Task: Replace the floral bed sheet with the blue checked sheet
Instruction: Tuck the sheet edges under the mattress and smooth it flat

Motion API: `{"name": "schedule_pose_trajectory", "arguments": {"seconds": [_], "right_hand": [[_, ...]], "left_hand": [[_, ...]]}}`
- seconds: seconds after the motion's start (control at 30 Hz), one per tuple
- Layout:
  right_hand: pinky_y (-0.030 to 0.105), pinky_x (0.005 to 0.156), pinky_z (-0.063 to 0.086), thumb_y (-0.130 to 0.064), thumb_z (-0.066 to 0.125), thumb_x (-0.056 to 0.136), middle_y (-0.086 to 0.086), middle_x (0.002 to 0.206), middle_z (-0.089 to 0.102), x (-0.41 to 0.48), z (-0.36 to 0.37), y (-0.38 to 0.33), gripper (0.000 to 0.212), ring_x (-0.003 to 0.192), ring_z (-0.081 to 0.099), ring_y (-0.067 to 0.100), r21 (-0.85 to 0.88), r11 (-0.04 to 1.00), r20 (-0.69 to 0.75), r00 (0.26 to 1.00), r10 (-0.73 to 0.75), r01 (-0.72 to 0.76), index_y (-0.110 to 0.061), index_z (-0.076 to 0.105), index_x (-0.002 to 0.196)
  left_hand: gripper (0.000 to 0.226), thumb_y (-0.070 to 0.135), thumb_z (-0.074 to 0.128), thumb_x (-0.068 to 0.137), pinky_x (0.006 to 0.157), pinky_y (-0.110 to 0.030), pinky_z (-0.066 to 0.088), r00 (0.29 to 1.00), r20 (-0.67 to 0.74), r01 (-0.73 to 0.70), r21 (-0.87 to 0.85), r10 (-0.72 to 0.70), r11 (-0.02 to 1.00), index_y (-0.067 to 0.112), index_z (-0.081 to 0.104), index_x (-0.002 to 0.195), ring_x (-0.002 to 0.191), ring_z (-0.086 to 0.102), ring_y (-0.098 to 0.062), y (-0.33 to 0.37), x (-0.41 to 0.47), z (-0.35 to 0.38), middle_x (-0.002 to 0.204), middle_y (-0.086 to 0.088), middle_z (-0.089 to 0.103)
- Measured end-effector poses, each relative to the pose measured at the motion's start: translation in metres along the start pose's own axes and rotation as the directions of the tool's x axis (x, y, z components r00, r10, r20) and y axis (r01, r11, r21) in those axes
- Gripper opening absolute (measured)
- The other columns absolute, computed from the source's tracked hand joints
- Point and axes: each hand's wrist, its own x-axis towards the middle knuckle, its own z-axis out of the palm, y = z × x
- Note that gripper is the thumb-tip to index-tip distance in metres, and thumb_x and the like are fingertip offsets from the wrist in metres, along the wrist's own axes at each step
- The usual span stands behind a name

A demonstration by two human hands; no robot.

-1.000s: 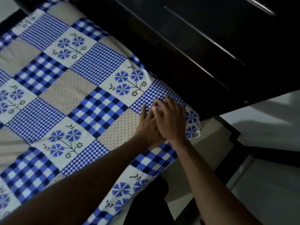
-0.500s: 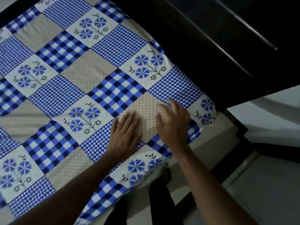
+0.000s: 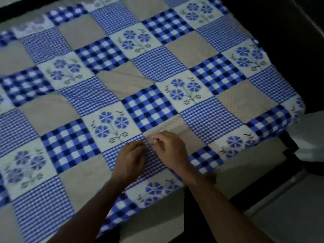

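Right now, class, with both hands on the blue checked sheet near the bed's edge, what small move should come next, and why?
Probably pull the pinched fabric toward the near edge to flatten it. The left hand and right hand sit close together, fingers curled into the blue checked sheet, and faint creases show further in, toward the middle.

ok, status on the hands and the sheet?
On blue checked sheet: left hand, right hand, side by side, fingers curled, pinch unclear. Sheet spread out, slightly wrinkled. Nothing else on it.
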Motion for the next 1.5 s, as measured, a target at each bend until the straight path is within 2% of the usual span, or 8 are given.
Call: {"name": "schedule_pose_trajectory", "arguments": {"seconds": [0.23,0.33,0.53,0.8,1.0,1.13,1.33,1.5], "right_hand": [[0.032,0.076,0.055,-0.027,0.055,0.100,-0.001,0.100,0.070,-0.063,0.146,-0.140,0.022,0.084,0.063,0.011,0.017,0.993,0.164,0.980,0.116,-0.120,-0.017,0.072,0.109],[0.016,0.077,0.051,-0.027,0.056,0.102,-0.006,0.108,0.071,-0.097,0.206,-0.209,0.023,0.086,0.061,0.003,0.071,0.984,0.291,0.947,0.138,-0.165,-0.019,0.071,0.117],[0.030,0.079,0.052,-0.024,0.059,0.093,-0.003,0.101,0.073,-0.152,0.305,-0.313,0.018,0.092,0.066,0.017,0.005,0.992,0.528,0.843,0.103,-0.125,-0.023,0.074,0.104],[0.033,0.062,0.045,-0.021,0.050,0.098,0.017,0.099,0.068,-0.178,0.386,-0.415,0.023,0.080,0.061,0.031,-0.098,0.918,0.929,0.365,-0.054,0.383,-0.009,0.068,0.108],[0.033,0.083,0.049,-0.032,0.056,0.096,0.009,0.124,0.066,-0.199,0.456,-0.513,0.031,0.108,0.062,0.031,-0.143,0.888,0.955,0.296,0.008,0.438,-0.024,0.063,0.124],[0.041,0.095,0.048,-0.038,0.061,0.092,0.010,0.143,0.050,-0.228,0.542,-0.599,0.063,0.125,0.050,0.034,-0.053,0.854,0.996,0.094,0.005,0.518,-0.032,0.036,0.149],[0.038,0.115,0.032,-0.033,0.052,0.089,0.007,0.149,0.045,-0.298,0.700,-0.739,0.063,0.138,0.040,0.030,-0.029,0.931,0.883,0.447,-0.146,0.363,-0.020,0.042,0.150],[0.034,0.110,0.035,-0.022,0.062,0.095,0.007,0.145,0.050,-0.323,0.802,-0.832,0.049,0.134,0.046,0.025,-0.095,0.993,0.770,0.637,0.031,0.068,-0.020,0.051,0.143]], "left_hand": [[0.037,0.037,0.044,0.088,0.075,-0.034,0.053,0.956,0.184,0.250,-0.107,-0.227,0.962,0.017,0.072,0.099,0.086,0.066,-0.022,-0.149,-0.184,-0.112,0.094,-0.001,0.070],[0.036,0.042,0.045,0.090,0.075,-0.032,0.050,0.849,0.303,0.480,-0.095,-0.434,0.872,0.020,0.072,0.097,0.087,0.066,-0.019,-0.197,-0.270,-0.151,0.095,0.001,0.071],[0.018,0.031,0.060,0.091,0.069,-0.030,0.041,0.599,0.345,0.797,-0.165,-0.722,0.582,0.016,0.069,0.086,0.083,0.064,-0.023,-0.253,-0.408,-0.194,0.084,-0.001,0.067],[0.013,0.020,0.061,0.096,0.078,-0.035,0.052,0.402,0.296,0.896,-0.322,-0.866,0.306,0.013,0.070,0.102,0.087,0.069,-0.022,-0.286,-0.507,-0.225,0.090,-0.005,0.073],[0.031,0.033,0.059,0.083,0.076,-0.030,0.047,0.324,0.186,0.890,-0.393,-0.928,0.232,0.013,0.074,0.101,0.099,0.066,-0.028,-0.329,-0.602,-0.286,0.103,-0.010,0.070],[0.029,0.025,0.057,0.089,0.084,-0.034,0.048,0.232,0.058,0.846,-0.505,-0.971,0.172,0.008,0.072,0.107,0.103,0.062,-0.028,-0.383,-0.690,-0.325,0.111,-0.013,0.065],[0.030,0.030,0.051,0.080,0.080,-0.032,0.049,0.100,-0.057,0.717,-0.688,-0.993,0.112,0.017,0.072,0.098,0.094,0.063,-0.017,-0.490,-0.849,-0.368,0.100,-0.001,0.067],[0.016,0.009,0.062,0.087,0.079,-0.027,0.046,0.074,-0.005,0.707,-0.705,-0.997,0.055,0.014,0.073,0.096,0.088,0.063,-0.018,-0.572,-0.958,-0.415,0.096,-0.005,0.069]]}}
